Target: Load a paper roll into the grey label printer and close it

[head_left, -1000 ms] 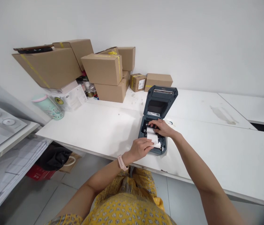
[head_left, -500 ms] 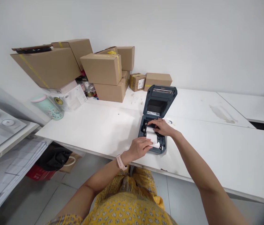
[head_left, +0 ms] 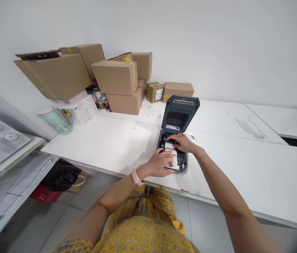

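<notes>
A dark grey label printer (head_left: 159,143) stands on the white table, its lid (head_left: 178,116) tilted up and back. White label paper (head_left: 175,159) runs from a roll (head_left: 168,145) inside the printer toward its front edge. My left hand (head_left: 160,164), with a pink watch band at the wrist, lies over the front of the paper with fingers spread. Above it, my right hand (head_left: 182,142) curls its fingers and thumb about the roll at the back of the tray. Parts of the roll and its holders are hidden under my fingers.
Stacked cardboard boxes (head_left: 115,77) stand at the back left, beside a mint-green tumbler (head_left: 57,120). Two smaller boxes (head_left: 178,89) sit behind the printer against the wall. A white appliance with dials (head_left: 2,131) is at far left. The table's front edge (head_left: 203,197) runs close to me.
My left hand has gone from pinching the paper's front end to lying over it with spread fingers. The paper's end now lies flatter. My right hand has stayed at the roll.
</notes>
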### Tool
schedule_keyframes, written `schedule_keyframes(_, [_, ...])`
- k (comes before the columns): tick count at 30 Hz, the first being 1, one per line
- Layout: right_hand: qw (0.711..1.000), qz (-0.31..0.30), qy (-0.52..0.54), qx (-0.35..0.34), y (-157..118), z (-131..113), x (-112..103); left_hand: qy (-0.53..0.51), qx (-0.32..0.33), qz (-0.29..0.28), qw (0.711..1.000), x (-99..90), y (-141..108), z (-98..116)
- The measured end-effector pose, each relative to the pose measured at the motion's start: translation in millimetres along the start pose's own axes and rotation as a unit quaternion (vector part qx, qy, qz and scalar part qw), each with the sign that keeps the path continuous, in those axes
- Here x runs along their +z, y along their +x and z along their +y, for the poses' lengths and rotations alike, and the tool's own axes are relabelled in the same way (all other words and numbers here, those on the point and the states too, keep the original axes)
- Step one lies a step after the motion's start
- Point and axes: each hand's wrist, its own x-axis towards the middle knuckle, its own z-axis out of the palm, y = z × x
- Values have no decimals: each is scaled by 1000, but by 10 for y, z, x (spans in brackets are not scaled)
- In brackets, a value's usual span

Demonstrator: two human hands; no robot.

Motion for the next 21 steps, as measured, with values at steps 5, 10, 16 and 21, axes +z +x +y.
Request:
schedule_keyframes(5, [1000,2,-2,-1,-4,0,2,31,24,-6,999,30,3,4])
schedule_keyframes(10, [1000,2,-3,1,7,-2,11,55,52,6,997,88,-14,-37])
schedule_keyframes(16, [1000,-1,-10,4,24,-18,8,61,79,11,995,128,-19,-104])
schedule_keyframes(21, [1000,-4,-15,7,29,-31,2,69,92,20,993,158,-29,-119])
